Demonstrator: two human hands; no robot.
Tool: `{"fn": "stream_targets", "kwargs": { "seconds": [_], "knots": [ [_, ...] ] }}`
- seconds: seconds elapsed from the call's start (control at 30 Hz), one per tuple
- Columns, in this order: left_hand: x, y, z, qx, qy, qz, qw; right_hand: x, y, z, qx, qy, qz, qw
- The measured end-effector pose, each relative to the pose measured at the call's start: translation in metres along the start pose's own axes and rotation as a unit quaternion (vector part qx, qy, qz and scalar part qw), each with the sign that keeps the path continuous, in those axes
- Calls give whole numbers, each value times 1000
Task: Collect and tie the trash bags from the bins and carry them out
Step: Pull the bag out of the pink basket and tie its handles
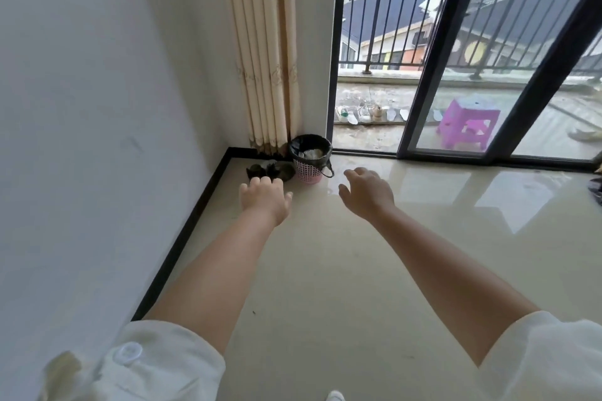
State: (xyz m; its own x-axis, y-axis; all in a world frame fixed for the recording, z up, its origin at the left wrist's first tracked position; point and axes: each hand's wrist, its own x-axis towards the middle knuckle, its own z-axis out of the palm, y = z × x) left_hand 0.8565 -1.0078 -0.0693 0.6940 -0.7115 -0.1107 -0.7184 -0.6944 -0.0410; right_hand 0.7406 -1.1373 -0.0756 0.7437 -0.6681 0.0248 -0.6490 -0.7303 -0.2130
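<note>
Two bare hands near round, black-lined bin [310, 159].

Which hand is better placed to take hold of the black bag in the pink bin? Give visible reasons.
Right, though only narrowly. The right hand is open, just right of the pink bin, near the black bag's loose flap. The left hand is open too, over the dark items beside the bin.
</note>
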Motion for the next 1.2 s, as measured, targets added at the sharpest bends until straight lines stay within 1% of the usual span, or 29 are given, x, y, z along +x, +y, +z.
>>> {"fn": "stream_targets", "kwargs": {
  "seconds": [0.13, 0.23, 0.37, 0.4, 0.47, 0.57, 0.7, 0.87, 0.97, 1.1, 1.2],
  "knots": [
    [110, 1, -14, -4, -1, 1, 1000, 109, 10, 4, 15, -16, -12, 1000],
    [196, -3, -11, -11, -12, -6, 1000, 194, 14, 18, 23, -28, -15, 999],
    [320, -8, -2, -14, -17, 5, 1000, 314, 13, 42, 20, -33, -18, 999],
    [357, -10, 0, -13, -17, 13, 1000, 350, 12, 50, 20, -32, -14, 999],
    [404, -12, 1, -11, -23, 30, 999, 392, 12, 56, 21, -41, -6, 999],
    [501, -20, 6, -16, -38, 46, 998, 479, 18, 77, 33, -61, 32, 997],
    [605, -25, 22, 1, -79, 66, 995, 560, 37, 106, 34, -106, 66, 992],
    [714, -22, 59, 10, -117, 75, 990, 650, 76, 160, 29, -165, 118, 979],
    [772, -17, 89, 5, -124, 67, 990, 702, 93, 204, 35, -203, 141, 968],
    [843, -11, 150, -4, -147, 60, 987, 758, 106, 275, 59, -240, 168, 954],
    [879, -8, 214, -11, -170, 69, 983, 787, 118, 337, 64, -259, 190, 945]
  ]
}}
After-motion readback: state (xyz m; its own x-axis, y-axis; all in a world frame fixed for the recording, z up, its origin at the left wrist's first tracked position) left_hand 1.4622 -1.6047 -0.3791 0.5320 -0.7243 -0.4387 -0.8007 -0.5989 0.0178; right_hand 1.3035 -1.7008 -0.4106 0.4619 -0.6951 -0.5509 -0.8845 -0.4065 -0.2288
